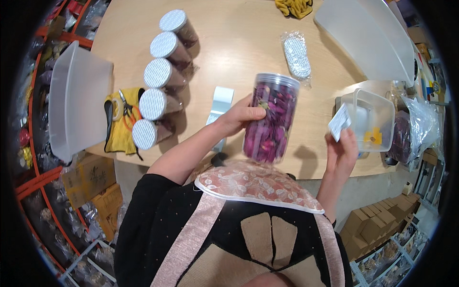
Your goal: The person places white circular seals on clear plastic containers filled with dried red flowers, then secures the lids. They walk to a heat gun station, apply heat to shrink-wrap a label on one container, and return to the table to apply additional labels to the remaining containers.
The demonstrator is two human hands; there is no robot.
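My left hand [244, 114] grips a clear plastic jar [270, 123] filled with dried purple-red flower buds, held tilted above the table's front edge. Its top shows a clear ridged rim. Between the thumb and fingers of my right hand [342, 147] is a small white label [339, 122] bearing print, well to the right of the jar. Beneath my left forearm lies a strip of white labels [221, 102], partly covered by the arm. On the left, several similar jars [179, 53] stand in a row, their lids [157, 73] striped blue and white.
A yellow cloth [120, 134] with orange-handled pliers [132, 116] and a tape roll [117, 108] lies beside a plastic bin [80, 104]. Wrapped striped discs [297, 57] rest at the back. On the right are a clear container [374, 97] and a large translucent bin [365, 36].
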